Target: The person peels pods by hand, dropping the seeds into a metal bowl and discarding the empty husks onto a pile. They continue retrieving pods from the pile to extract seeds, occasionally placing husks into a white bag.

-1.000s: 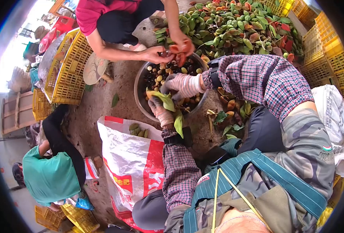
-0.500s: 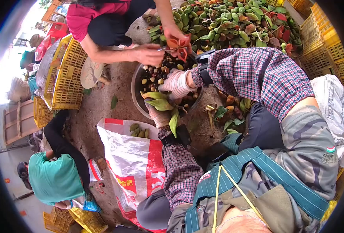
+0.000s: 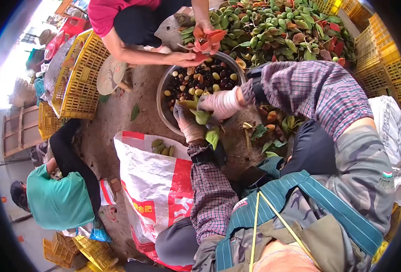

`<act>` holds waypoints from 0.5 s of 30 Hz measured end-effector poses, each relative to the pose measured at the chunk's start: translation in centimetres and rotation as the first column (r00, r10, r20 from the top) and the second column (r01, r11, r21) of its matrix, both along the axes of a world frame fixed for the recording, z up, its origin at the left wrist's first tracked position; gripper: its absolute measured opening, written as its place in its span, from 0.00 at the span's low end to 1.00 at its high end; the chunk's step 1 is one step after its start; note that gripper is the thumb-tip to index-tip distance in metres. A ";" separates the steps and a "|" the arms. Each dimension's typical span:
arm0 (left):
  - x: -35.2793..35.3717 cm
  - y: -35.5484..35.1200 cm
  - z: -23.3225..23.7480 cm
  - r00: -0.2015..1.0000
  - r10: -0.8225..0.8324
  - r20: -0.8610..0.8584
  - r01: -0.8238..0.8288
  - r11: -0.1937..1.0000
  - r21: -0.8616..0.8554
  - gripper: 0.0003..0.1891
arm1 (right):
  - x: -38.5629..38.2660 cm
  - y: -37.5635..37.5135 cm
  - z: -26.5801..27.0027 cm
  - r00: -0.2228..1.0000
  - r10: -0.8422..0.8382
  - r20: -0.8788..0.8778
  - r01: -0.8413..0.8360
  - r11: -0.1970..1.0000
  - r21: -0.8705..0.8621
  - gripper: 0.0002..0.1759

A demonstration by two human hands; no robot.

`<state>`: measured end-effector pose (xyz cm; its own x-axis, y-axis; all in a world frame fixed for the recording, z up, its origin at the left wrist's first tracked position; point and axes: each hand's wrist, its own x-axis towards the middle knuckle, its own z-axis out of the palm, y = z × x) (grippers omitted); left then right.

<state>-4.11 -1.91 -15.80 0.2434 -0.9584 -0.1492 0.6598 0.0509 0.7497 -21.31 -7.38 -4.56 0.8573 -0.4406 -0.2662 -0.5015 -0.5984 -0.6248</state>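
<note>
My left hand [image 3: 189, 124], in a pale glove or wrapping, is closed around a green seed pod [image 3: 202, 116] over the near rim of a metal basin [image 3: 163, 119]. From the right, my right hand [image 3: 221, 105], also wrapped, meets it with its fingers closed on the same pod. A green leaf-like piece [image 3: 212, 137] hangs below the left hand. Dark and pale seeds [image 3: 200, 81] fill the basin. Across it, another person's hands [image 3: 182, 59] hold red split husk pieces [image 3: 209, 41].
A large heap of green and red pods [image 3: 273, 31] lies beyond the basin. A white and red sack [image 3: 148, 177] with several pods inside stands at left. Yellow crates [image 3: 80, 77] flank the floor. A person in green [image 3: 60, 199] sits at far left; husks [image 3: 273, 122] lie at right.
My hands have drawn closer together on the green pod, which has turned. The other person's red husk has come apart into pieces between both hands. The whole view has shifted slightly.
</note>
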 end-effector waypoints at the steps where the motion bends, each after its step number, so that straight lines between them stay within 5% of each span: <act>1: 0.6 -0.2 -2.0 0.970 -0.028 0.240 0.032 0.999 -0.013 0.33 | 0.6 0.0 -0.9 0.998 -0.054 -0.027 0.054 0.999 -0.003 0.28; 4: -1.3 1.1 3.8 0.642 0.022 0.766 0.053 0.996 -0.073 0.29 | 0.6 -0.8 -2.8 0.990 -0.140 0.011 0.136 0.976 0.168 0.23; 6: -1.1 0.7 5.1 0.932 -0.133 0.339 0.192 0.971 -0.146 0.28 | 0.3 -0.9 -2.6 0.985 -0.158 0.067 0.143 0.971 0.190 0.22; 7: -0.6 0.0 5.1 0.973 -0.223 0.055 0.226 0.973 -0.052 0.26 | 0.1 -0.8 -1.8 0.979 -0.186 0.085 0.173 0.975 0.142 0.22; 9: -1.5 0.6 4.3 0.820 -0.080 0.567 0.174 0.978 -0.113 0.27 | 0.3 -1.1 -1.6 0.986 -0.157 0.060 0.153 0.986 0.064 0.21; 11: -1.9 1.1 5.4 0.950 -0.124 0.287 0.156 0.983 -0.093 0.30 | -0.4 -1.9 0.3 0.999 -0.032 -0.024 0.033 0.999 0.031 0.27; 12: -0.9 1.5 5.7 0.951 -0.218 -0.221 0.223 0.975 0.002 0.34 | -0.8 -2.5 1.1 0.997 0.031 -0.068 -0.030 0.999 0.017 0.30; 15: 1.0 2.0 4.2 0.919 -0.374 -0.120 0.375 0.927 -0.017 0.37 | -2.7 -4.9 -2.2 0.963 -0.227 -0.147 0.237 0.970 0.056 0.32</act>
<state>-3.08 0.10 -11.61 -0.1534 -0.9749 -0.1610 0.7141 -0.2220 0.6639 -24.02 -12.32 -6.72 0.6865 -0.5981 -0.4135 -0.7058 -0.4113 -0.5768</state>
